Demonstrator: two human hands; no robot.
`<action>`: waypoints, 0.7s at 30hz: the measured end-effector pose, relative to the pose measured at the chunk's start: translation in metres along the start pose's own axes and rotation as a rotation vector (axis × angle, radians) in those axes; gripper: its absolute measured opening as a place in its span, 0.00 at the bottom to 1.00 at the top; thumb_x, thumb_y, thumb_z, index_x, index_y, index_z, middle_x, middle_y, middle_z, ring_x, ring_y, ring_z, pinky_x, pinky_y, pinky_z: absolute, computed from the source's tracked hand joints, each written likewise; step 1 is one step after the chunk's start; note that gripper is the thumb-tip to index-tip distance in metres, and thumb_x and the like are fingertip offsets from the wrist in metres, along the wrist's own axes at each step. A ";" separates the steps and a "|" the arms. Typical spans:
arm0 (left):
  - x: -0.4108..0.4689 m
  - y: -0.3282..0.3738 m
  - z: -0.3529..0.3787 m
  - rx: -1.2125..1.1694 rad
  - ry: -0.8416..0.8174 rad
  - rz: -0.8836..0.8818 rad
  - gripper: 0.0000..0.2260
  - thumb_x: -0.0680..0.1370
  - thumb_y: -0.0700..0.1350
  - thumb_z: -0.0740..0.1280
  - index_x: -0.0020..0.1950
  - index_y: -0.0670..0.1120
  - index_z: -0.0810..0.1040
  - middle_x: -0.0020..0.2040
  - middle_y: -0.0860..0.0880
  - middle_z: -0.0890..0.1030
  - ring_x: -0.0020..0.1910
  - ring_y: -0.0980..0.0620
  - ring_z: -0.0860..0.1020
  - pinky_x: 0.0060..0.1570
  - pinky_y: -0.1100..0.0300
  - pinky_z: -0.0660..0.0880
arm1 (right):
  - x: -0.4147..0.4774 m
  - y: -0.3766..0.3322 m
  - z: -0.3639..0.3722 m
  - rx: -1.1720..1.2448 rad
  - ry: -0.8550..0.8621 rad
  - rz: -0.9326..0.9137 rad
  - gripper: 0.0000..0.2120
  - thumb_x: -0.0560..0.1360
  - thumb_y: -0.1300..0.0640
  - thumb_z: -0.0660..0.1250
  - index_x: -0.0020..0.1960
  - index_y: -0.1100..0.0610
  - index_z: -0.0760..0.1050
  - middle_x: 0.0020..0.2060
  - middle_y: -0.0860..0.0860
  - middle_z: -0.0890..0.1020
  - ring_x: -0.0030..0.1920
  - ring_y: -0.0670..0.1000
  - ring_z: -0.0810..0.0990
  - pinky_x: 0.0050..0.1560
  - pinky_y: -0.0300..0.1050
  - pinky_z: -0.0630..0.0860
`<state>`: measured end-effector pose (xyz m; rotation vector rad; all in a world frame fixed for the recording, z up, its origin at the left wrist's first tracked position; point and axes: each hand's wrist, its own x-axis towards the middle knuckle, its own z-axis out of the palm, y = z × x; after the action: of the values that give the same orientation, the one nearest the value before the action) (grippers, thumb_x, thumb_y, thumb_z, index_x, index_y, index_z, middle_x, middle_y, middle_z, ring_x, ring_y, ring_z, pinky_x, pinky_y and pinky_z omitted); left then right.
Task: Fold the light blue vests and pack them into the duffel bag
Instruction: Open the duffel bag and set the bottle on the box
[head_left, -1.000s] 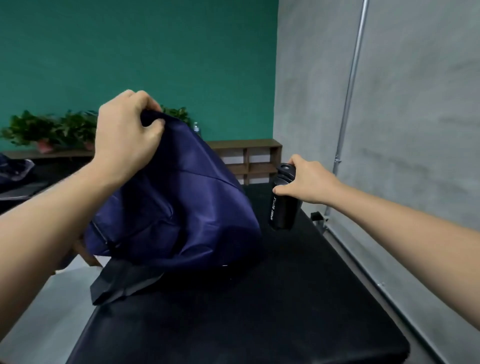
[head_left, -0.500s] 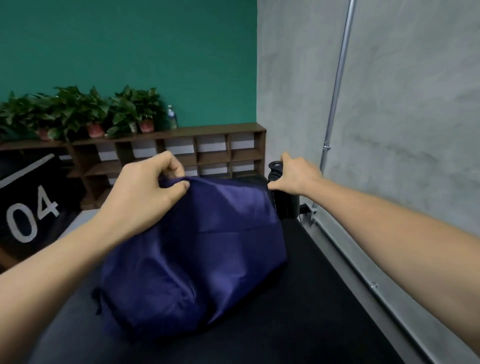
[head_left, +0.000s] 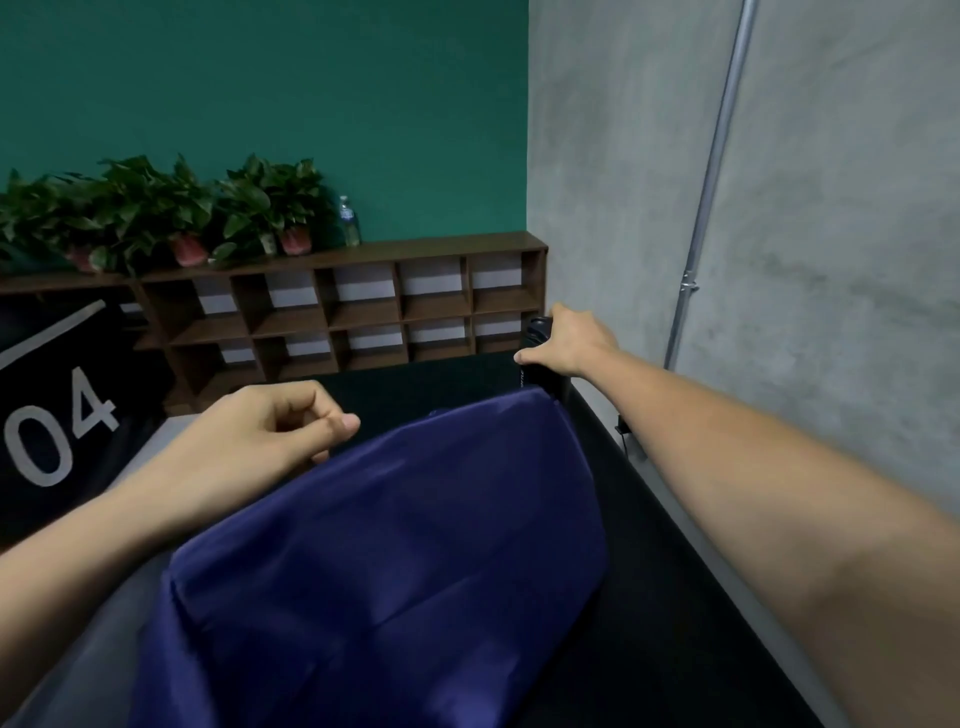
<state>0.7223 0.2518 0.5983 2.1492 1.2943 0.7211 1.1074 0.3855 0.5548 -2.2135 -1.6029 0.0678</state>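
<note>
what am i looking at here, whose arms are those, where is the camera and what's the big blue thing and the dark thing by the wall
There is no machine here. The arms belong to a person working with bare hands, and the camera sits on that person's head, looking forward and down, so you see what they see.

The big blue thing is a navy duffel bag lying on a black table. The left hand is at the bag's far left edge with its fingers curled. Whether it grips any fabric cannot be told.

The right hand reaches to the table's far right corner, beside the grey wall, and holds the top of a black bottle, which is mostly hidden behind the bag.

No light blue vests are in sight.
</note>
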 end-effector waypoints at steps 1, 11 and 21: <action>0.001 -0.003 -0.001 0.020 0.002 -0.006 0.13 0.80 0.58 0.70 0.48 0.50 0.84 0.39 0.49 0.86 0.39 0.47 0.83 0.48 0.51 0.77 | 0.006 -0.002 0.006 0.006 -0.016 -0.006 0.42 0.65 0.29 0.77 0.69 0.53 0.71 0.56 0.53 0.83 0.54 0.59 0.82 0.52 0.54 0.83; 0.019 -0.048 -0.006 0.049 -0.016 -0.078 0.08 0.80 0.52 0.74 0.49 0.48 0.84 0.41 0.47 0.86 0.43 0.46 0.84 0.50 0.50 0.79 | 0.038 -0.001 0.045 0.033 -0.150 -0.056 0.51 0.66 0.28 0.78 0.81 0.49 0.66 0.70 0.52 0.80 0.67 0.59 0.80 0.64 0.56 0.80; 0.025 -0.096 -0.001 0.011 -0.149 -0.192 0.12 0.78 0.52 0.78 0.59 0.56 0.81 0.53 0.52 0.87 0.50 0.54 0.85 0.57 0.51 0.81 | -0.040 -0.024 -0.011 0.157 -0.031 -0.283 0.30 0.81 0.34 0.65 0.75 0.52 0.73 0.71 0.53 0.78 0.69 0.55 0.77 0.69 0.55 0.75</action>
<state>0.6727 0.3134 0.5389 2.0108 1.4027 0.4682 1.0754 0.3522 0.5653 -1.8597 -1.8438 0.1428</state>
